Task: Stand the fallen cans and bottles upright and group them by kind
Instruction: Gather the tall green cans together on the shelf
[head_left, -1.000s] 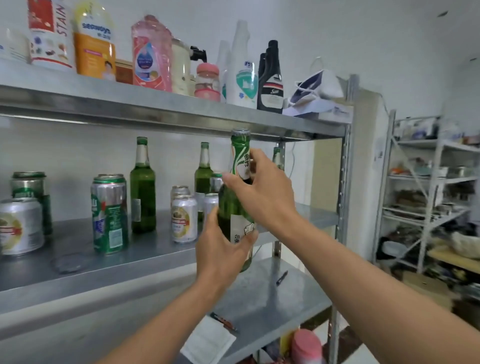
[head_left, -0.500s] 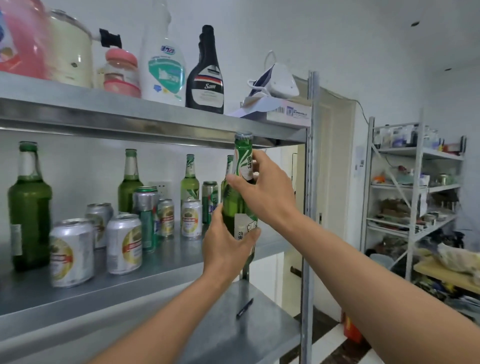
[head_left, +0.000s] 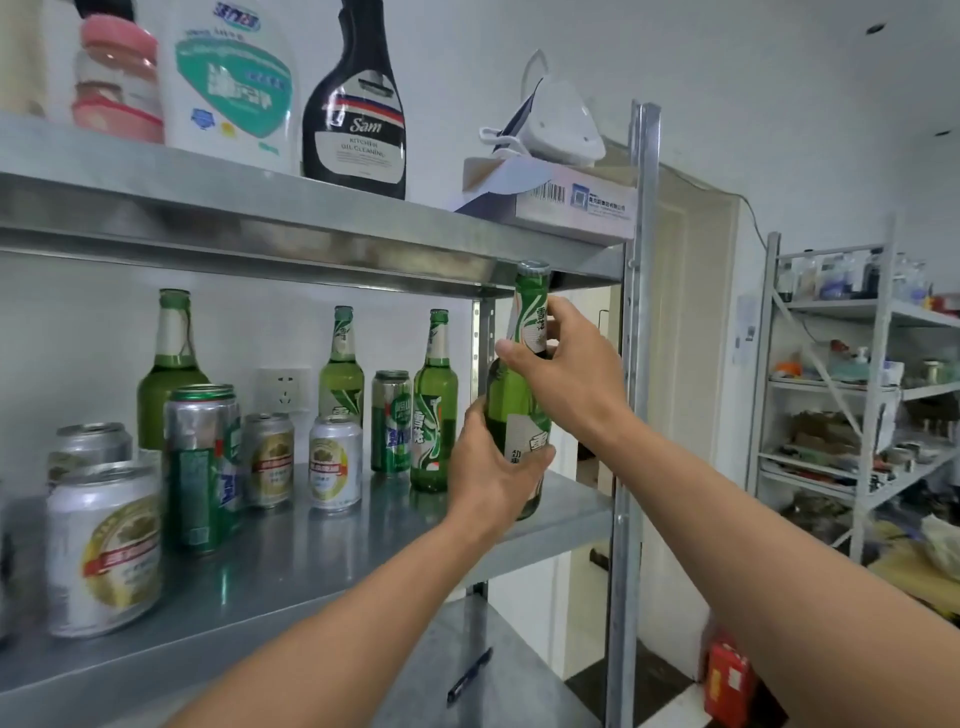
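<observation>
I have the green bottle (head_left: 508, 400) in both hands at the right end of the middle shelf (head_left: 363, 545), close to its front edge. My left hand (head_left: 493, 467) is curled round the lower body over the label, and my right hand (head_left: 571, 374) pinches the neck between thumb and fingers. The bottle's long axis is upright, perhaps a touch tilted, with the cap just under the front lip of the upper shelf (head_left: 311, 228). I cannot tell whether the base is resting on the metal or a little above it, since my left hand hides part of it. The nearest standing bottle (head_left: 434, 405) is just to the left and further back, with a tall can (head_left: 390, 421) beside it and shorter cans (head_left: 335, 462) further left. I judge that the coming move runs back and left towards that bottle. My left hand is on that side, so its knuckles would reach the neighbour first.
</observation>
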